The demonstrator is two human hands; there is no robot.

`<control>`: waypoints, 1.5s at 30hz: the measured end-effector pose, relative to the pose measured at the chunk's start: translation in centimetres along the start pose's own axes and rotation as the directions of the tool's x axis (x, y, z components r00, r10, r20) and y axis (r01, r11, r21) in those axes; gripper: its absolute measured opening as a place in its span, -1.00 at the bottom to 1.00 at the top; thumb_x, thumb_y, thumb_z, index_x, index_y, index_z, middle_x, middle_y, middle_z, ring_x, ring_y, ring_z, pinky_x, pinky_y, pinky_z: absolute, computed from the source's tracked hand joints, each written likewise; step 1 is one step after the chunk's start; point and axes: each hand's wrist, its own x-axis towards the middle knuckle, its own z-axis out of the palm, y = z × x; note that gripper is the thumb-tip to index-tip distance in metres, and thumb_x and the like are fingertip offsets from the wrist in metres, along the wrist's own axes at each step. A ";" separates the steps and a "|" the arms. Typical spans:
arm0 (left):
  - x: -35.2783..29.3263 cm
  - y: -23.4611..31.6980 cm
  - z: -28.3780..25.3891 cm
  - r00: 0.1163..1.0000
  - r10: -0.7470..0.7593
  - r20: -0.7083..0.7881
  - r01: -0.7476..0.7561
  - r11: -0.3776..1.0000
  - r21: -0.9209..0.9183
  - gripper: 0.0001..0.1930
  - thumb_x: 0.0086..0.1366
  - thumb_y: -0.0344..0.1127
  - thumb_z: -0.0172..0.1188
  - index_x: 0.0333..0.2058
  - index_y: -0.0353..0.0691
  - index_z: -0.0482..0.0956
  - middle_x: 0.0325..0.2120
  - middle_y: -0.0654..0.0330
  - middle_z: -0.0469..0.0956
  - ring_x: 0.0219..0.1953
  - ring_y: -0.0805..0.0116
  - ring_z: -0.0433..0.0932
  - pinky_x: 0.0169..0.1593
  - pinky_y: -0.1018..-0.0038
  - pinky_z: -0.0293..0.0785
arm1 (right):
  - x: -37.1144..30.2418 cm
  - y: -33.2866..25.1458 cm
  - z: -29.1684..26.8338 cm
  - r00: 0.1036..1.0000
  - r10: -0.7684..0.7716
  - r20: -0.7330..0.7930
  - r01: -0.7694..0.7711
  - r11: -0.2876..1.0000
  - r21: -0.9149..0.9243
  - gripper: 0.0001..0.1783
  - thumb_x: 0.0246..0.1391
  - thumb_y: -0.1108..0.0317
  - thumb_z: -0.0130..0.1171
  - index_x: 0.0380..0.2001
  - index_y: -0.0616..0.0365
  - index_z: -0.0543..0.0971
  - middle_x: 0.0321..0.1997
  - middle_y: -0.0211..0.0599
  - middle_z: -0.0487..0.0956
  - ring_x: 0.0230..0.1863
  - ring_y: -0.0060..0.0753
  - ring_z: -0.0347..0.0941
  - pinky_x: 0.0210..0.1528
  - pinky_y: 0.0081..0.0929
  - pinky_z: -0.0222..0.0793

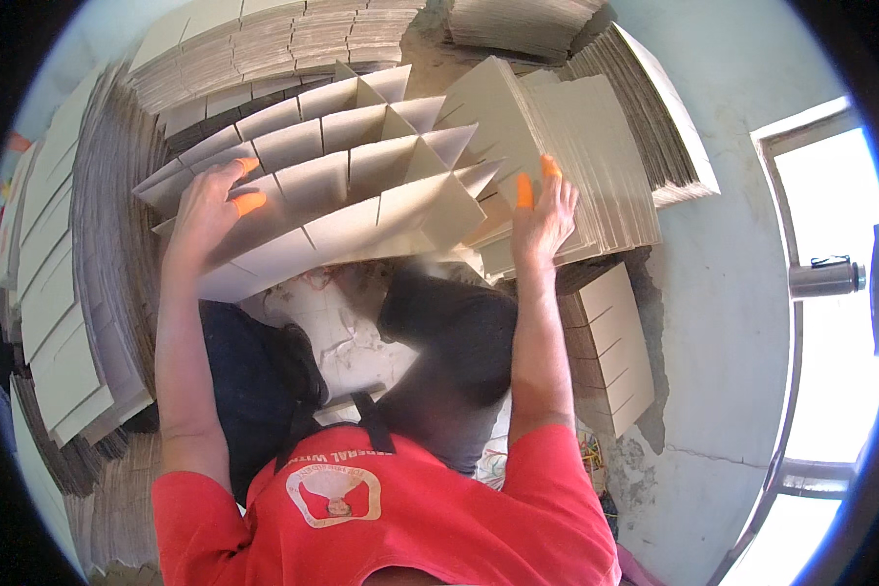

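Observation:
A partly assembled cardboard divider (pixel 308 176) lies before me. Several long slotted strips stand on edge, and a cross strip (pixel 451 208) joins them toward their right end. My left hand (pixel 205 207) is at the left end, its thumb and index finger on either side of one strip; its other fingers are mostly hidden. My right hand (pixel 545 220) lies at the near side of a fanned stack of cardboard sheets (pixel 596 146), fingers stretched and apart. Orange covers sit on the thumb and index finger of both hands.
Tall stacks of slotted cardboard stand at the left (pixel 117 225) and far side (pixel 283 44). Another stack (pixel 645 117) leans at the far right. A smaller cardboard pile (pixel 610 347) is beside my right forearm. A pale wall (pixel 723 313) and bright window (pixel 830 225) are at the right.

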 end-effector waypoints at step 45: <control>-4.0 6.9 3.2 0.992 0.098 -0.081 -0.106 0.990 -0.091 -0.77 0.14 -0.36 0.34 -0.21 -0.26 0.67 -0.44 -0.01 0.61 -0.37 0.01 0.62 -0.29 0.22 0.54 | 14.1 -3.2 -10.8 0.987 -0.085 0.139 -0.029 0.746 0.665 -0.47 0.08 0.62 0.26 0.16 0.20 0.52 -0.01 -0.27 0.66 -0.14 -0.66 0.52 -0.09 -0.60 0.54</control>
